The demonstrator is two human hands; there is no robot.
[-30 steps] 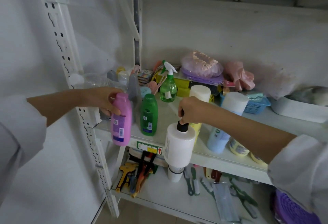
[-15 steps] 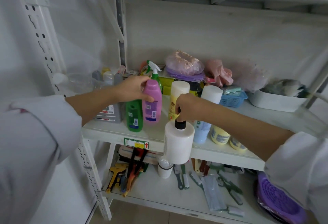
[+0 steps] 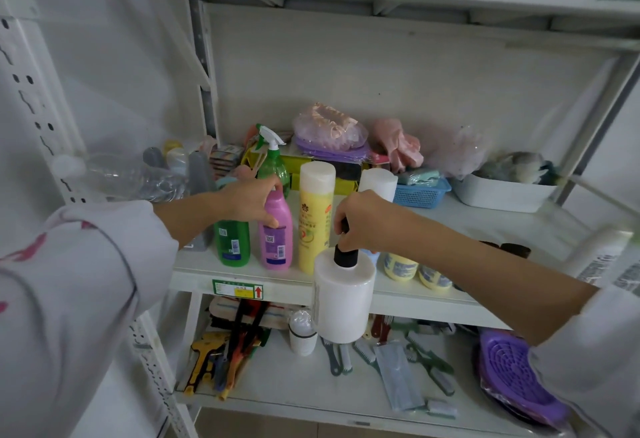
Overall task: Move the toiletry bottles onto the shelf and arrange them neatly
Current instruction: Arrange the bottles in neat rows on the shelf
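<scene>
Two bottles are held at the shelf (image 3: 242,266).
The pink bottle (image 3: 276,235) is gripped by the left hand (image 3: 251,200); the white bottle (image 3: 343,299), seemingly off the shelf, is held by the right hand (image 3: 360,221).

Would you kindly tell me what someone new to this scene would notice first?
The big white pump bottle hangs in front of the shelf edge, held by its black pump in the right hand. Behind it, the left hand grips a pink bottle standing between green and yellow bottles.

Green bottle (image 3: 232,243); pink bottle (image 3: 276,233); yellow bottle (image 3: 314,222); white pump bottle (image 3: 343,299).
</scene>
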